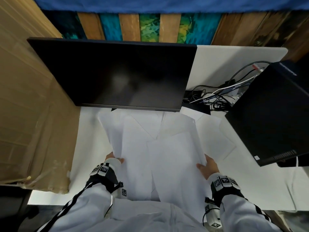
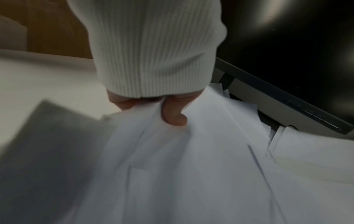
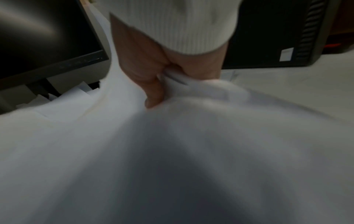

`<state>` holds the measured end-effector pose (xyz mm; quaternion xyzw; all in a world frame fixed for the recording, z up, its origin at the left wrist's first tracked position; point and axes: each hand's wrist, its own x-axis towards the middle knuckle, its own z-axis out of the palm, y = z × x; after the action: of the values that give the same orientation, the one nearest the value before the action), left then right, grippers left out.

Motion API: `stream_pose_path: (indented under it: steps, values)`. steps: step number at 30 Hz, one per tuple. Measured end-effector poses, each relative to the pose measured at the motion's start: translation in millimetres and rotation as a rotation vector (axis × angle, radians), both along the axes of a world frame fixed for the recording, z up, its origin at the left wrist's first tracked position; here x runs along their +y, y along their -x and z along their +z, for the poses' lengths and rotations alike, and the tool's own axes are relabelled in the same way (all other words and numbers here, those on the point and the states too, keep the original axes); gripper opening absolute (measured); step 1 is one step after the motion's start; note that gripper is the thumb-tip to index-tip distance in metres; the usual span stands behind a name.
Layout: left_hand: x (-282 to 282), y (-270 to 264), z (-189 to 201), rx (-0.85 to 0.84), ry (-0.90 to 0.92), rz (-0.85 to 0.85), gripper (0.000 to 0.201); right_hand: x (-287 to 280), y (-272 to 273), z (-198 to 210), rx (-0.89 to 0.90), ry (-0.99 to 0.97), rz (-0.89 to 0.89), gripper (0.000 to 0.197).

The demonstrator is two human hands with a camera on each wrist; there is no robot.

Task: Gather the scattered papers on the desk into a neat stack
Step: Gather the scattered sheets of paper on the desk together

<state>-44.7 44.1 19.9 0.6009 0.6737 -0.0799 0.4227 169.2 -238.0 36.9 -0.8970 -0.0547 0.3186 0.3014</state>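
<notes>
The monitor [image 1: 115, 74] is standing at the back of the desk [image 1: 250, 181]. Just before the monitor the papers [image 1: 150, 148] are lying in an overlapping spread, their far edges reaching under it. The left hand [image 1: 114, 159] is holding that spread before the monitor's left half, the right hand [image 1: 208, 165] before its right end. Right of the monitor the computer tower [image 1: 270, 114] is sitting, with cables [image 1: 215, 96] lying between them. Left of the monitor a cardboard box [image 1: 30, 114] is standing.
</notes>
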Motion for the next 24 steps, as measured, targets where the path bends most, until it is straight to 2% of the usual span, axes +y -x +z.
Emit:
stream_pose_path:
  steps: [4, 6, 10, 13, 16, 18, 21, 24]
  values:
    - [3, 9, -2, 0.056, 0.022, 0.002, 0.059, -12, -11, 4, -0.035, -0.053, -0.192, 0.04]
    - [4, 13, -5, 0.054, 0.046, 0.002, 0.059, -11, -8, -1, -0.012, -0.074, -0.218, 0.047]
    - [1, 18, -9, -0.055, 0.047, 0.035, 0.073, 13, 16, -14, 0.081, -0.074, -0.102, 0.057]
    - [-1, 19, -9, -0.124, 0.048, 0.075, 0.087, 29, 30, -17, 0.173, -0.056, -0.008, 0.047]
    - [-1, 15, -8, -0.108, 0.071, 0.032, 0.105, 33, 33, -18, 0.221, -0.047, 0.048, 0.039]
    - [-2, 13, -5, -0.066, 0.055, -0.011, 0.097, 34, 34, -18, 0.204, -0.043, 0.026, 0.042]
    - [-5, 11, -3, -0.021, 0.027, -0.038, 0.079, 27, 26, -18, 0.073, 0.032, -0.097, 0.054]
    - [-4, 15, -3, -0.037, 0.025, -0.035, 0.068, 3, 12, -11, -0.044, 0.244, -0.39, 0.064]
